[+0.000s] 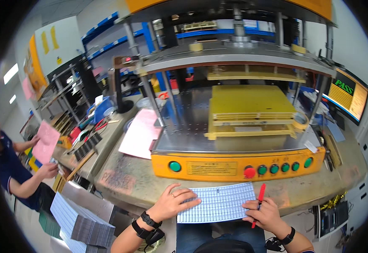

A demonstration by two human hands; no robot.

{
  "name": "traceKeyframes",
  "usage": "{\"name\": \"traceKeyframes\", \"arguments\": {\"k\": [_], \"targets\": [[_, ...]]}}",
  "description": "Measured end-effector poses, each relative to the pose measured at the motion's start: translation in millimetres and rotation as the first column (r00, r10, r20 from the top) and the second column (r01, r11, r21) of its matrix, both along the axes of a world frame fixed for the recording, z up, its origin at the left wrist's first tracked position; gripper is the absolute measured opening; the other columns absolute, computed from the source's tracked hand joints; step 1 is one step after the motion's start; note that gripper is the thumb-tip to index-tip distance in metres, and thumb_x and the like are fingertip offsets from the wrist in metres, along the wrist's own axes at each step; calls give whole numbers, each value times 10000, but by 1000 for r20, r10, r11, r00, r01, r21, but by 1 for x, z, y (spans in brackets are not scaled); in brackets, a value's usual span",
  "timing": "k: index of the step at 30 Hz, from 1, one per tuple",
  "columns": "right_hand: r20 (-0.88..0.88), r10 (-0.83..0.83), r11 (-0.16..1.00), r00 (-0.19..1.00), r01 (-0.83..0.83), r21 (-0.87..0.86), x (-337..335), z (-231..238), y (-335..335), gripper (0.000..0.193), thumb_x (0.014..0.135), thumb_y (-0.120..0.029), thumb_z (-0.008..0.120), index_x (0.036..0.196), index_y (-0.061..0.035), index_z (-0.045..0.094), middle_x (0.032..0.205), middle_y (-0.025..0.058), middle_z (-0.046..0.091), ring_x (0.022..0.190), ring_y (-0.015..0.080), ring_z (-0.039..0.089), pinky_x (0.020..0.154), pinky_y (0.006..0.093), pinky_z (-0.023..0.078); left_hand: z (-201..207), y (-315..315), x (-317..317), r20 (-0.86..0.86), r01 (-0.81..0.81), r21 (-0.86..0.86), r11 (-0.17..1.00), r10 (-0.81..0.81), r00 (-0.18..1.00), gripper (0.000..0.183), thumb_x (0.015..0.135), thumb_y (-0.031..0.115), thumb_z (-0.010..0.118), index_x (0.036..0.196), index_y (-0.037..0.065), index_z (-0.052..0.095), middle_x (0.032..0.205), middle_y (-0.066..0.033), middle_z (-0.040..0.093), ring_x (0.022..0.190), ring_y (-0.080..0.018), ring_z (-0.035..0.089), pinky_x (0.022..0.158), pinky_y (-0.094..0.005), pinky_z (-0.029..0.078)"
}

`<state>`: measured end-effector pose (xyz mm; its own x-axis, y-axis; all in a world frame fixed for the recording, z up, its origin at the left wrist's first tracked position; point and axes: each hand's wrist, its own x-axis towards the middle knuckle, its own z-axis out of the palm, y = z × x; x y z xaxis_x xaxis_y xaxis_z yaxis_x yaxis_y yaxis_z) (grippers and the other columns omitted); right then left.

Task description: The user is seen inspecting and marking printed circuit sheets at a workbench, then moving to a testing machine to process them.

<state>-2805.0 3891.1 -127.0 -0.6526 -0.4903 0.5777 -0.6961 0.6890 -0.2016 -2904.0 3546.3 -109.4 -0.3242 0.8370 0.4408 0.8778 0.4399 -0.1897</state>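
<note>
A thin blue-and-white circuit board panel (217, 206), patterned with rows of small rectangles, lies in front of me above my lap, its far edge by the bench front. My left hand (177, 200) holds its left end, fingers stretched over the top face; whatever is beneath is hidden. At the right end, my right hand (263, 214) has a red marker pen (261, 193) between its fingers, upright and slightly tilted. Fingertips of that hand also touch the panel's right edge.
Ahead stands an orange press (234, 166) with buttons and a yellow fixture (251, 101). Pink sheets (139, 135) lie beside it. A monitor (347, 95) is at right. Stacked panels (89, 230) stand lower left. A co-worker (21, 179) at left holds a pink sheet.
</note>
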Motion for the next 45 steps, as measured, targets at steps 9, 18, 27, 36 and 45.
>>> {"name": "traceKeyframes", "arguments": {"k": [9, 18, 27, 36, 45], "targets": [[28, -59, 998, 998, 60, -26, 1, -4, -11, 281, 706, -275, 771, 890, -132, 614, 1041, -8, 675, 944, 194, 645, 804, 354, 435, 7, -102, -10, 491, -500, 441, 745, 266, 829, 380, 793, 24, 547, 1153, 97, 644, 1127, -113, 582, 1085, -274, 550, 925, -359, 436], [32, -70, 997, 997, 70, 18, -1, -8, -6, 254, 735, -243, 745, 939, -145, 630, 1109, -13, 657, 989, 202, 617, 838, 359, 431, -18, -73, 16, 604, -519, 518, 680, 139, 785, 309, 826, 180, 652, 1106, 51, 638, 1093, -124, 585, 1040, -268, 543, 896, -370, 431], [-159, -50, 995, 986, 34, -98, 0, -2, 4, 179, 763, -210, 722, 885, -131, 618, 1090, 3, 678, 924, 189, 642, 782, 352, 452, -19, -24, 26, 422, -259, 228, 939, 145, 895, 655, 634, 376, 810, 1205, 143, 590, 1099, -54, 565, 1144, -277, 505, 1078, -520, 266], [55, -47, 974, 997, 58, -219, 27, 13, 27, 262, 757, -219, 753, 977, -118, 656, 1047, -14, 694, 946, 195, 627, 778, 347, 450, 13, 31, 9, 200, 141, 25, 990, -144, 969, 440, 779, 130, 583, 1200, 243, 640, 834, 21, 535, 825, -160, 573, 883, -334, 445], [271, 243, 936, 931, -151, -318, 12, 146, 53, 376, 927, -375, 574, 1073, -47, 687, 851, 78, 665, 793, 236, 614, 742, 359, 456, 49, 30, 34, 125, 162, 70, 984, -170, 977, 439, 762, 179, 586, 1192, 241, 650, 894, 27, 560, 857, -181, 560, 845, -325, 445]]}}
